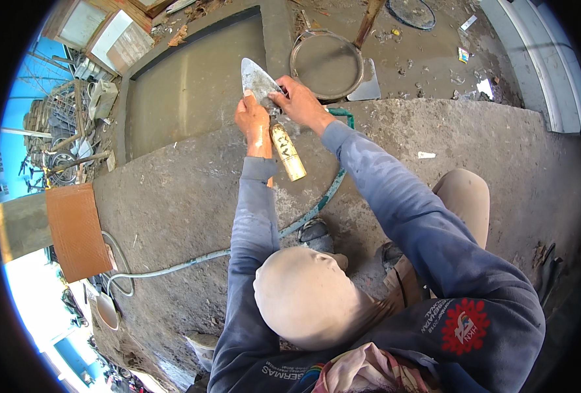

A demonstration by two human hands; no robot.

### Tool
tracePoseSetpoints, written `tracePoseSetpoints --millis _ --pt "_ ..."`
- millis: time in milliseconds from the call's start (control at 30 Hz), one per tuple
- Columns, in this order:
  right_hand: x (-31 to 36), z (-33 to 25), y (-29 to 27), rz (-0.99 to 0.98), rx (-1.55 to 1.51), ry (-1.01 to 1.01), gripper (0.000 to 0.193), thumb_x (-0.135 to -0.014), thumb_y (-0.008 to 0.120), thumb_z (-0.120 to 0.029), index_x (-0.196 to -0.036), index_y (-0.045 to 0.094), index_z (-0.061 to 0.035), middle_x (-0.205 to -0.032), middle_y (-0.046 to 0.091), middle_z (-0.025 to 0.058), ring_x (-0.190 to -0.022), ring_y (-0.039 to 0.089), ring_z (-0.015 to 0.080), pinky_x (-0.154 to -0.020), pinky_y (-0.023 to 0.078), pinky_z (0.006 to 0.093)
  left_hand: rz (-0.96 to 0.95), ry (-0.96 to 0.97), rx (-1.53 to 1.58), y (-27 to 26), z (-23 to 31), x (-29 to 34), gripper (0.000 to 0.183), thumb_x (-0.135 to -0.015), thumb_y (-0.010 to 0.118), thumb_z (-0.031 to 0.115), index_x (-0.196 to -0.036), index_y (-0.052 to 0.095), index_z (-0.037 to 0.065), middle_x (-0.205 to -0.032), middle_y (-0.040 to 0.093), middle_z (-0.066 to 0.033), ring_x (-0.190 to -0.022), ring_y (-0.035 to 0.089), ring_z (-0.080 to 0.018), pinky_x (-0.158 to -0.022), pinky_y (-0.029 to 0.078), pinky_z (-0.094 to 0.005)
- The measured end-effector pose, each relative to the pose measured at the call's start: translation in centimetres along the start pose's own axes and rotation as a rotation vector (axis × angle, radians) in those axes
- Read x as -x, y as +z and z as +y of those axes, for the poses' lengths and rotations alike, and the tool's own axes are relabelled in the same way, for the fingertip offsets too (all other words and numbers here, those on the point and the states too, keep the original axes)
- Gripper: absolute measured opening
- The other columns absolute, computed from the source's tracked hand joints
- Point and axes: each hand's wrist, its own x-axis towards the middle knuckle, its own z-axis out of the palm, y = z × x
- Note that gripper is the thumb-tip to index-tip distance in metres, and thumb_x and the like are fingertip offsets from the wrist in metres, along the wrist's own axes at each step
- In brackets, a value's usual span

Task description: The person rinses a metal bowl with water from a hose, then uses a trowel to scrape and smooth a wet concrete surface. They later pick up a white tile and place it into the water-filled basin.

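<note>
A pointed trowel (pixel 256 77) with a grey-smeared blade is between my two hands, its tip pointing away and its pale yellow handle hanging toward me. My left hand (pixel 254 123) is closed at the blade's left edge, thumb on the metal and fingers mostly hidden behind. From the other side, my right hand (pixel 300 105) grips the blade near its base. Wet shine shows on my left wrist. Just beyond the hands lies a rectangular concrete-rimmed basin (pixel 278 39) holding murky grey water. To its right sits a round pan (pixel 293 62) of grey water.
A green hose (pixel 202 259) curves across the rough concrete slab (pixel 166 196) past my feet. By the pan are a flat metal blade (pixel 369 84) and a wooden handle (pixel 370 21). A brown board (pixel 77 229) is at left; pale steps (pixel 532 59) rise at far right.
</note>
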Motion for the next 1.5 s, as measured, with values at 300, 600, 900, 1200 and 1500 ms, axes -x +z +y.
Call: tracePoseSetpoints --millis 300,600,900,1200,1500 --pt "-0.9 0.3 0.4 -0.08 0.053 -0.057 0.03 -0.1 0.063 -0.031 -0.103 0.066 -0.0015 -0.092 0.07 0.0263 -0.09 0.068 0.0439 -0.079 0.051 0.0496 -0.06 -0.019 0.195 0.0 0.1 0.8 0.032 -0.105 0.055 0.026 -0.096 0.065 -0.002 -0.082 0.063 -0.0018 -0.074 0.053 -0.01 -0.065 0.045 -0.0313" --pt "-1.7 -0.1 0.6 0.13 0.154 0.023 0.034 -0.102 0.06 -0.034 -0.098 0.064 -0.0003 -0.087 0.068 0.0237 -0.082 0.066 0.0415 -0.075 0.049 0.0484 -0.257 -0.078 0.311 0.0 1.6 2.7 0.017 -0.094 0.074 0.016 -0.103 0.065 0.005 -0.082 0.065 0.0018 -0.066 0.057 -0.0084 -0.056 0.044 -0.0265" --pt "0.2 1.0 -0.6 -0.101 0.044 -0.013 0.03 -0.102 0.061 -0.032 -0.106 0.062 -0.0017 -0.085 0.065 0.0185 -0.077 0.061 0.0294 -0.073 0.048 0.0426 -0.284 0.088 -0.017 -0.7 2.0 -3.0 0.039 -0.1 0.068 0.033 -0.077 0.06 0.004 -0.071 0.045 0.0066 -0.066 0.035 -0.0066 -0.056 0.031 -0.0301" --pt "0.4 0.3 -0.5 -0.085 0.094 -0.024 0.029 -0.102 0.059 -0.033 -0.104 0.064 -0.004 -0.09 0.069 0.0221 -0.085 0.067 0.0402 -0.076 0.049 0.0483 -0.382 -0.152 0.263 0.6 1.8 -3.4 0.031 -0.098 0.07 0.029 -0.103 0.063 0.0 -0.092 0.073 -0.0107 -0.082 0.069 -0.0206 -0.074 0.057 -0.0358" --pt "-0.3 0.2 -0.5 0.058 0.108 0.093 0.029 -0.101 0.06 -0.032 -0.105 0.066 -0.004 -0.093 0.071 0.0223 -0.092 0.069 0.0424 -0.08 0.051 0.0506 -0.367 -0.13 0.227 0.7 0.5 -1.0 0.034 -0.09 0.081 0.023 -0.109 0.065 0.0 -0.101 0.07 -0.007 -0.087 0.066 -0.0169 -0.077 0.053 -0.0337"
